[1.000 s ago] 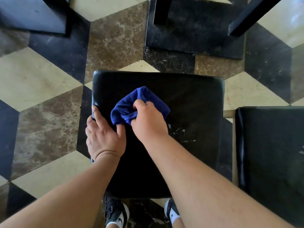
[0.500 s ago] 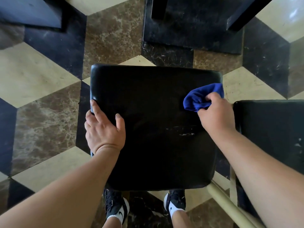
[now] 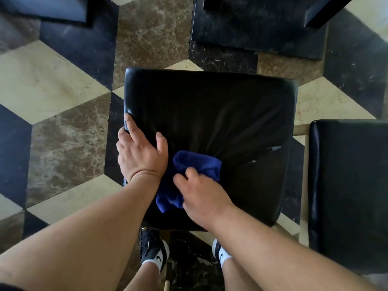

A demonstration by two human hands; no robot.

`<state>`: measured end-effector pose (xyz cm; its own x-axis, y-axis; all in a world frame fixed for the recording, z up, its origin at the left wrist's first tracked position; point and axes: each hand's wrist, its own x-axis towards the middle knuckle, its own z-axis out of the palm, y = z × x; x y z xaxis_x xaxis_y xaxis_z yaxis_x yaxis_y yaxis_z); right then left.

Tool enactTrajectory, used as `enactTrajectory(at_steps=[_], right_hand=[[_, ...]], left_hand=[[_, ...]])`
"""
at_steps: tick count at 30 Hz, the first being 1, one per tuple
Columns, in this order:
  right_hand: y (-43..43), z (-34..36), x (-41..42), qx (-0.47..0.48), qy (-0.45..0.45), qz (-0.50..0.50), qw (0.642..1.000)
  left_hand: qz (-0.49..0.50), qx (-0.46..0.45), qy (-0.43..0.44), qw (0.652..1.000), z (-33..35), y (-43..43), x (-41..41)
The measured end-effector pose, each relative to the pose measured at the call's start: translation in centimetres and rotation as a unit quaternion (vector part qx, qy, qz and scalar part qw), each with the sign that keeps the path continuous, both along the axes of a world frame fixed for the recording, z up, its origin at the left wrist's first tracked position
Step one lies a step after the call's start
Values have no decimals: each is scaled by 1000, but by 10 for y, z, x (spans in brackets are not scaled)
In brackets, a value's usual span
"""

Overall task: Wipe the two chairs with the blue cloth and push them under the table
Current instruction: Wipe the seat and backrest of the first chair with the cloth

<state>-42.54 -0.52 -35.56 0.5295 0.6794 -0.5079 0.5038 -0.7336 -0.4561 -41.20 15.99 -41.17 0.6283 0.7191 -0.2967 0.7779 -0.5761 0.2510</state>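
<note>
A black padded chair seat [image 3: 220, 114] fills the middle of the view, seen from above. My left hand [image 3: 140, 152] grips the seat's left edge, fingers wrapped over the side and thumb on top. My right hand [image 3: 201, 200] presses the bunched blue cloth [image 3: 195, 164] onto the near-left part of the seat, close beside my left wrist. Part of the cloth is hidden under my right hand. A second black chair seat [image 3: 348, 185] stands to the right, apart from the first. The seat has small white scuffs near its right side.
A dark table base [image 3: 258, 32] and a black table leg [image 3: 323, 15] stand on the floor beyond the chair. Another dark base [image 3: 48, 9] is at the top left. The floor is patterned in cream, brown and black tiles. My shoes [image 3: 155, 253] stand behind the seat.
My right hand has swept the blue cloth from the seat's right edge back to the near-left part, by my left wrist. My left hand has stayed on the left edge.
</note>
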Motion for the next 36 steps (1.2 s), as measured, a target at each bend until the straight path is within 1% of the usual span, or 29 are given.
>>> enactTrajectory(at_steps=[3,5,7,9,12,15,18,21,25,28,30,33,34,36], right_hand=[[-12,-3,-14,37,36,103,993],[-16,-4,-5,51,19,151,987],[-13,-2,13,52,-14,166,985],[-7,-2,40,49,-48,130,989],[2,-11,101,26,-76,10,997],[6,-20,156,9,-116,-91,989],[9,-21,162,8,-134,-124,983],[5,-15,127,8,-93,-80,992],[-21,-7,52,13,-37,36,999],[-48,-2,13,11,23,134,991],[-64,1,7,10,55,205,977],[-75,6,21,10,56,269,961],[-77,7,30,8,43,270,962],[-79,7,54,1,4,236,972]], left_hand=[[-7,7,4,1000,-1,0,-1],[-9,9,5,1000,-1,0,-1],[-11,9,1,1000,-2,1,0],[-6,10,-3,1000,-3,2,1],[1,10,-4,1000,-3,0,0],[4,9,-6,1000,-4,0,-1],[1,9,-4,1000,-5,0,-1],[0,8,-5,1000,-5,1,-1],[-2,5,-5,1000,-5,0,-1],[-2,7,-4,1000,-5,0,-1],[-3,10,-12,1000,-5,0,-1],[-3,12,-17,1000,-6,0,-1],[-4,14,-18,1000,-6,0,-1],[-4,18,-20,1000,-9,0,-1]])
